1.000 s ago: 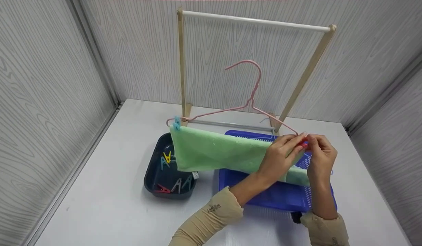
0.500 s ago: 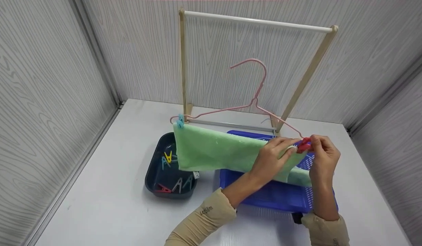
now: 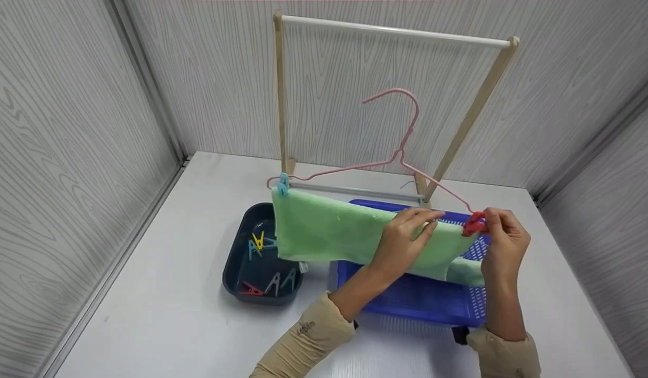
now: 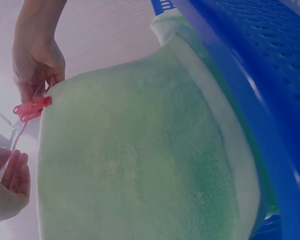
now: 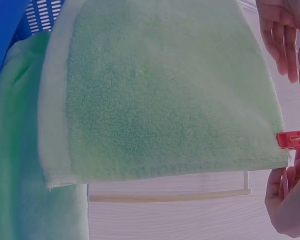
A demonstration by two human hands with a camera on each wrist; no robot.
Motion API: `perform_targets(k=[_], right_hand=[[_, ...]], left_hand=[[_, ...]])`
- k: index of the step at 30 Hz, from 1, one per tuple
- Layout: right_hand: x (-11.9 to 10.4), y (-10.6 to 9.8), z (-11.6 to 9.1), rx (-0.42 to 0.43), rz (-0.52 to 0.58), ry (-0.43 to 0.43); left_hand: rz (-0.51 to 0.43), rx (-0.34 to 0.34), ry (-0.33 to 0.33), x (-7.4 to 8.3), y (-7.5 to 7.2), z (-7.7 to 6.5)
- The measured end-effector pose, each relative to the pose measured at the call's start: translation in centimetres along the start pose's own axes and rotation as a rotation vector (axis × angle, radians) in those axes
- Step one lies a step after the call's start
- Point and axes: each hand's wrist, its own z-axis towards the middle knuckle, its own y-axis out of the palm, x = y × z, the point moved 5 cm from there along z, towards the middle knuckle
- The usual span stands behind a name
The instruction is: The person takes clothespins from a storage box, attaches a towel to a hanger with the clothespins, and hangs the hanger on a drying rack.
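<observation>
A light green towel point(image 3: 329, 226) hangs folded over the lower bar of a pink wire hanger point(image 3: 350, 167). A blue clothespin point(image 3: 283, 185) clips its left top corner, and a red clothespin point(image 3: 474, 223) clips the right one. My right hand point(image 3: 505, 247) pinches the hanger's right end beside the red clothespin; the right wrist view shows those fingers point(image 5: 285, 182) just past the towel corner. My left hand point(image 3: 397, 244) is in front of the towel near its top edge, fingers extended and apart from the red clothespin. In the left wrist view its fingers point(image 4: 17, 175) are near the hanger wire.
A dark tray point(image 3: 234, 283) with several clothespins stands left of a blue basket point(image 3: 418, 310). More green cloth point(image 3: 466, 272) lies over the basket. Behind stands a wooden rack with a white rod point(image 3: 397, 31). Patterned walls surround the white table point(image 3: 161, 294).
My left hand has drawn back left and down from the red clothespin, its fingers loosening. The hanger and towel have shifted slightly right with my right hand.
</observation>
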Motion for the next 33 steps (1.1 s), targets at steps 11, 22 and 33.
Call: perform_targets(k=[11,22,33], right_hand=[[-0.2,-0.5,0.1,0.028,-0.042,0.034],[-0.1,-1.1,0.0,0.045,-0.041,0.036],[-0.2,-1.4,0.1,0.052,0.033,0.031]], left_hand=[[-0.027,0.072,-0.010,-0.7,-2.0,-0.4],[0.008,0.103,-0.047,-1.9,-4.1,-1.2],[0.008,0.190,-0.027,-1.8,-6.9,-1.3]])
